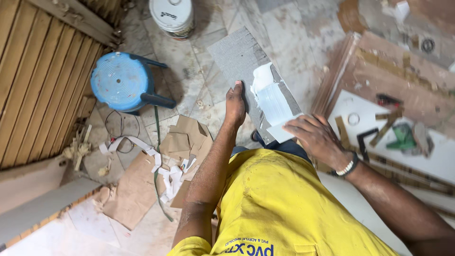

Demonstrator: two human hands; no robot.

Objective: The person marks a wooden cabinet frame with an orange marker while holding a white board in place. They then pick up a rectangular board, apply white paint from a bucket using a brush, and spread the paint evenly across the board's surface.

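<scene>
- Closest to me, low in the view, a yellow shirt point(279, 204) fills the space between my 2 forearms.
- Just beyond it, my right hand point(318, 137) has its grip clenched on a small white scraper card point(283, 132), pressed against the near end of a grey tile strip point(251, 76).
- My left hand point(235, 105) lies flat along the strip's left edge, fingers straight, grip released, steadying it.
- On the strip, a smear of white adhesive point(269, 92) runs from the card up toward the middle; the far half is bare grey.
- Left of my arm, torn cardboard pieces point(182, 140) and a white tape strand point(156, 159) lie on the floor point(199, 71).
- Right of me, a white board point(365, 118) carries small offcuts and a green object, too blurred to name.
- Farther left stands a blue plastic stool point(121, 81) beside wooden slats point(38, 76).
- Farthest off, a white bucket point(171, 16) sits at the top edge.
</scene>
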